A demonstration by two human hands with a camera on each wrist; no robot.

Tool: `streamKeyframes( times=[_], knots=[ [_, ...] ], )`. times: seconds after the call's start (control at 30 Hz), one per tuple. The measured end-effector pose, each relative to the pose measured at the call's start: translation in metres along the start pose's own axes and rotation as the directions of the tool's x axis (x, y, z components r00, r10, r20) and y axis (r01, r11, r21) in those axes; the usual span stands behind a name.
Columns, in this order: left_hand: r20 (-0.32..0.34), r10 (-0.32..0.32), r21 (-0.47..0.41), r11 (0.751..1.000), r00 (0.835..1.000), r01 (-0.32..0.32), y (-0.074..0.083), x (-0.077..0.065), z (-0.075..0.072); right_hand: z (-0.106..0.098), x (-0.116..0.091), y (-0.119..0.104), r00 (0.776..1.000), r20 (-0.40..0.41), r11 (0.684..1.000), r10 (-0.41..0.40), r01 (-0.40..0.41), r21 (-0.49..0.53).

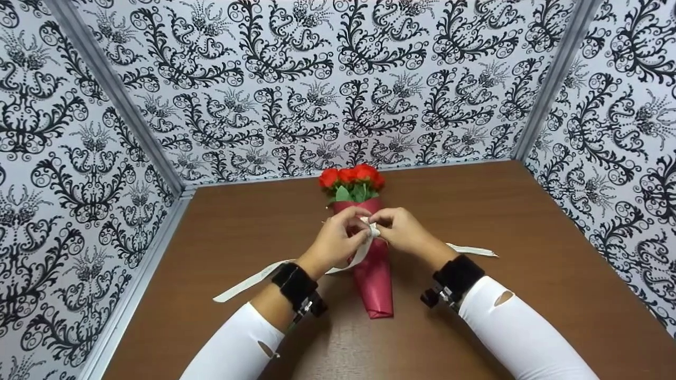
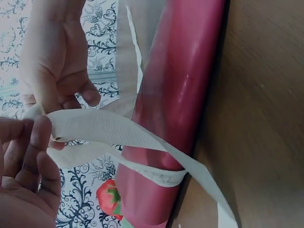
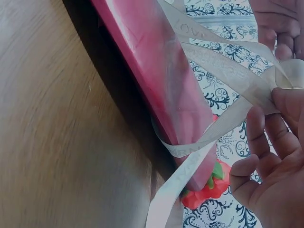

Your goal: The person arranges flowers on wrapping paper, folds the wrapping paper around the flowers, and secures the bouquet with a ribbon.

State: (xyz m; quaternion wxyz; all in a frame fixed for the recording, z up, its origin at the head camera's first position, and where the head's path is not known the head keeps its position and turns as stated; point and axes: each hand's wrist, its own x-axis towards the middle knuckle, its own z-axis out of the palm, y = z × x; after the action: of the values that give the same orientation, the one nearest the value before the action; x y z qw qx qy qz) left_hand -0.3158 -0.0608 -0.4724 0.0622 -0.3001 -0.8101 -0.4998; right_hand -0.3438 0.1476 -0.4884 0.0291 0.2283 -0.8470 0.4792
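A bouquet of red flowers (image 1: 351, 177) with green leaves lies on the table in a dark red wrapper (image 1: 376, 285), its narrow end toward me. A cream ribbon (image 2: 95, 124) loops around the wrapper and rises to both hands. Curled fingers of my left hand (image 1: 338, 240) pinch the ribbon above the wrapper. Close by on the right, my right hand (image 1: 404, 232) pinches it between thumb and finger. Printed letters show on the ribbon (image 3: 228, 66) in the right wrist view. Exactly how its strands cross between the fingertips is partly hidden.
One ribbon tail (image 1: 248, 285) trails over the brown table (image 1: 243, 221) to the left, another tail (image 1: 472, 249) to the right. Black-and-white patterned walls (image 1: 317, 79) with grey posts (image 1: 552, 84) enclose the table's back and sides. Black straps (image 1: 296, 285) circle both wrists.
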Motion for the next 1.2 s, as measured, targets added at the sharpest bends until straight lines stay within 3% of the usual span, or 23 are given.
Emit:
streamKeyframes(
  times=[0.3,0.57,0.77,0.97,1.07,1.13,1.2],
  knots=[
    [-0.031,-0.126,-0.21,0.971,0.992,0.117,-0.003,0.0,-0.002,-0.001,-0.002,-0.003,0.996,0.028,0.992,0.09,-0.092,0.086],
    [-0.025,-0.194,-0.202,0.962,0.981,0.185,-0.006,-0.002,-0.003,-0.002,-0.001,0.003,0.996,0.031,0.987,0.078,-0.082,0.138],
    [0.041,-0.215,-0.197,0.956,0.976,0.219,-0.006,-0.002,-0.002,-0.001,-0.001,0.004,0.997,0.023,0.985,0.076,-0.078,0.156],
    [0.115,-0.281,-0.194,0.934,0.953,0.299,-0.005,-0.006,-0.002,-0.001,-0.002,0.004,0.997,0.006,0.982,0.075,-0.074,0.176],
    [0.094,-0.283,-0.111,0.95,0.955,0.292,-0.005,-0.007,-0.001,-0.001,-0.002,0.006,0.997,0.003,0.978,0.083,-0.082,0.194],
    [0.055,-0.262,0.003,0.965,0.964,0.262,-0.006,-0.006,0.0,-0.002,-0.002,0.008,0.996,0.002,0.975,0.087,-0.086,0.204],
    [0.022,-0.23,0.136,0.965,0.973,0.226,-0.006,-0.004,0.0,-0.002,-0.002,0.009,0.996,0.004,0.974,0.09,-0.089,0.21]
  ],
)
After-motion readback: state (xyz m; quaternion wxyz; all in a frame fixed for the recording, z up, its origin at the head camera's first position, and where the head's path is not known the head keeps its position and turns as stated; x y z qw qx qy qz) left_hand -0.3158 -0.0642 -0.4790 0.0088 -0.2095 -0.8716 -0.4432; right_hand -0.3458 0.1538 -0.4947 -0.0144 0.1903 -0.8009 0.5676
